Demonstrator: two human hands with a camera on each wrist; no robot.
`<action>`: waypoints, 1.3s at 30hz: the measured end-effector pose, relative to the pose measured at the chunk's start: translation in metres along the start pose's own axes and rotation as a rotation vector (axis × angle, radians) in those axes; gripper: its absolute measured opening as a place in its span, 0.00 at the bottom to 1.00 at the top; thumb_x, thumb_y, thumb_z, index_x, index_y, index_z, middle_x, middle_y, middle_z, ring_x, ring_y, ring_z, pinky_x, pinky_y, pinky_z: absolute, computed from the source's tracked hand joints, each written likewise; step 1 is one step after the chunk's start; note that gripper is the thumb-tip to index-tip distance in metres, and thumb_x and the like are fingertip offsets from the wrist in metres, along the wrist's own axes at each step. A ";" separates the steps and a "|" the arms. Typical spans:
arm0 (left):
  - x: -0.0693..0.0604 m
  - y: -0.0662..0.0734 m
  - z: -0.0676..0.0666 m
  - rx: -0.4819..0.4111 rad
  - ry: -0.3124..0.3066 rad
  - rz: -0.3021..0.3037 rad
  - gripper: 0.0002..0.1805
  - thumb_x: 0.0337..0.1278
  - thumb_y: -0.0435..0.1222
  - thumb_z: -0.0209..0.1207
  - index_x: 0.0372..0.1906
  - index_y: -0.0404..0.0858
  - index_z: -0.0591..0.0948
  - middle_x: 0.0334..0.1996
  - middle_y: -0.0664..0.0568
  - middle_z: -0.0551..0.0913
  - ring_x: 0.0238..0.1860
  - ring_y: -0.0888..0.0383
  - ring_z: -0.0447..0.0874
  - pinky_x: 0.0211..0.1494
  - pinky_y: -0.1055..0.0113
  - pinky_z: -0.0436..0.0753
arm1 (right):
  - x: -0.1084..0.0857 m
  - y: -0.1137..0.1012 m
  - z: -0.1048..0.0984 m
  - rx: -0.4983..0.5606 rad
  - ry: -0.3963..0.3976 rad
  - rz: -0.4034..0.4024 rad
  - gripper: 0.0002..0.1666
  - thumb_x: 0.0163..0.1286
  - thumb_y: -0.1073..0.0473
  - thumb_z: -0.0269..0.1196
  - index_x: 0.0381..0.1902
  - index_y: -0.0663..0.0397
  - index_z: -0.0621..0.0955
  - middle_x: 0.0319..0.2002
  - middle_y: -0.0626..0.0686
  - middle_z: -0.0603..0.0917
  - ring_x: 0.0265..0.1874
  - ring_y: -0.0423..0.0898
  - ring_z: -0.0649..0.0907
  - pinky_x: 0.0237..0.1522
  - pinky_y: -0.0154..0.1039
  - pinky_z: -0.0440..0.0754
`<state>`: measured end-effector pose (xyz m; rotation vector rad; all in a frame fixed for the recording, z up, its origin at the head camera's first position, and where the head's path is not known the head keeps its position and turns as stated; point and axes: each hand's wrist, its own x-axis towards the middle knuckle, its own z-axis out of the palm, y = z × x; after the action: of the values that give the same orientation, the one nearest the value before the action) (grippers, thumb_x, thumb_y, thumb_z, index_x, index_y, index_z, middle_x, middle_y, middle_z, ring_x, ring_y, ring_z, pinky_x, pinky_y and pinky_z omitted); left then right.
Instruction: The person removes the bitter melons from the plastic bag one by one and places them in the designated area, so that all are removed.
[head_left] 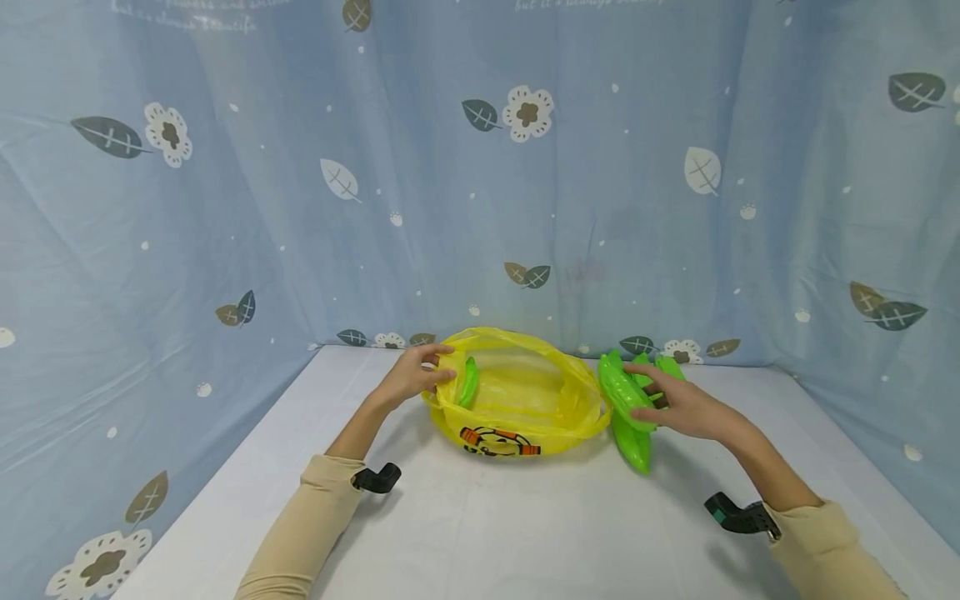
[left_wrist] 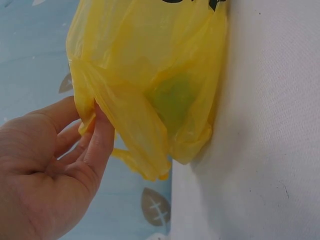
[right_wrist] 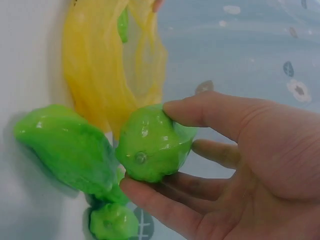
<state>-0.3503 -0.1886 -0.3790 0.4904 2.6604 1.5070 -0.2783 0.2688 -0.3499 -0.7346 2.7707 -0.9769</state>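
Observation:
A yellow plastic bag (head_left: 517,433) stands on the table with its mouth wide open and a printed cartoon on its front. My left hand (head_left: 416,375) pinches the bag's left rim between thumb and fingers. Inside, near that side, lies a green piece (head_left: 468,383), which shows dimly through the plastic in the left wrist view. At the bag's right, my right hand (head_left: 686,406) grips a glossy, bumpy bitter melon (right_wrist: 150,145) between thumb and fingers, raised beside the bag. Below it rests another bitter melon (right_wrist: 65,145) on the table.
More green bitter melons (head_left: 670,367) lie behind the right hand, partly covered by it. The white table (head_left: 540,533) ends at the back against a blue curtain (head_left: 450,167) patterned with leaves and flowers. Curtain also hangs along both sides.

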 end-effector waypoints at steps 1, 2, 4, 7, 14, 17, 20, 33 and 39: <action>0.000 0.000 0.000 0.002 0.000 0.001 0.29 0.60 0.41 0.66 0.66 0.42 0.75 0.48 0.42 0.76 0.39 0.55 0.83 0.38 0.61 0.88 | -0.001 0.001 -0.001 -0.004 0.000 0.005 0.45 0.69 0.52 0.64 0.75 0.59 0.57 0.61 0.72 0.72 0.52 0.61 0.81 0.42 0.46 0.86; 0.000 0.000 0.000 0.003 0.000 0.001 0.29 0.60 0.41 0.66 0.66 0.42 0.75 0.48 0.41 0.76 0.38 0.55 0.83 0.38 0.61 0.88 | -0.002 0.002 -0.002 -0.006 0.003 0.012 0.45 0.69 0.51 0.64 0.75 0.59 0.57 0.59 0.72 0.74 0.51 0.60 0.81 0.42 0.45 0.86; 0.000 0.001 0.000 0.003 0.000 0.001 0.28 0.60 0.41 0.66 0.66 0.42 0.75 0.48 0.41 0.76 0.38 0.54 0.83 0.38 0.60 0.88 | -0.004 0.005 -0.003 -0.007 0.008 0.024 0.45 0.69 0.52 0.64 0.75 0.59 0.56 0.57 0.72 0.75 0.49 0.59 0.82 0.41 0.44 0.86; 0.000 0.001 0.000 0.006 -0.002 0.007 0.29 0.60 0.41 0.66 0.66 0.42 0.74 0.49 0.41 0.76 0.38 0.55 0.83 0.39 0.59 0.88 | -0.008 0.008 -0.005 -0.004 0.006 0.037 0.46 0.69 0.52 0.64 0.75 0.61 0.56 0.56 0.71 0.76 0.48 0.57 0.83 0.39 0.43 0.86; -0.002 0.000 0.001 0.007 -0.001 0.015 0.29 0.61 0.40 0.65 0.66 0.40 0.74 0.46 0.41 0.76 0.38 0.56 0.83 0.38 0.59 0.88 | -0.016 0.014 -0.006 0.018 -0.003 0.048 0.46 0.69 0.52 0.64 0.75 0.63 0.55 0.56 0.74 0.75 0.46 0.57 0.84 0.36 0.41 0.85; -0.002 0.000 0.001 0.007 -0.001 0.015 0.28 0.61 0.40 0.65 0.66 0.40 0.74 0.44 0.42 0.75 0.37 0.56 0.84 0.39 0.57 0.88 | -0.020 0.017 -0.007 0.039 -0.008 0.044 0.46 0.70 0.54 0.63 0.74 0.65 0.54 0.57 0.76 0.73 0.46 0.58 0.84 0.36 0.41 0.86; -0.002 0.001 0.001 0.009 -0.002 0.014 0.28 0.61 0.40 0.65 0.66 0.41 0.74 0.45 0.42 0.75 0.37 0.56 0.83 0.40 0.56 0.88 | -0.023 0.021 -0.007 0.062 -0.015 0.058 0.46 0.70 0.54 0.63 0.74 0.65 0.54 0.57 0.77 0.73 0.46 0.58 0.84 0.36 0.43 0.86; -0.003 0.002 0.001 0.010 0.003 0.001 0.28 0.61 0.40 0.65 0.66 0.42 0.74 0.45 0.42 0.76 0.35 0.56 0.83 0.39 0.58 0.88 | -0.032 0.036 -0.006 0.108 -0.042 0.120 0.47 0.69 0.54 0.64 0.74 0.65 0.53 0.58 0.78 0.71 0.47 0.60 0.84 0.38 0.48 0.87; -0.002 0.002 0.002 -0.001 -0.003 0.002 0.30 0.61 0.40 0.65 0.67 0.40 0.73 0.47 0.40 0.75 0.37 0.56 0.83 0.42 0.53 0.88 | -0.037 0.040 -0.004 0.105 -0.049 0.148 0.48 0.68 0.53 0.65 0.74 0.66 0.53 0.56 0.76 0.73 0.47 0.61 0.84 0.37 0.47 0.88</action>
<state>-0.3471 -0.1865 -0.3785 0.4946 2.6580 1.5070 -0.2629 0.3159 -0.3733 -0.5229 2.6638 -1.0504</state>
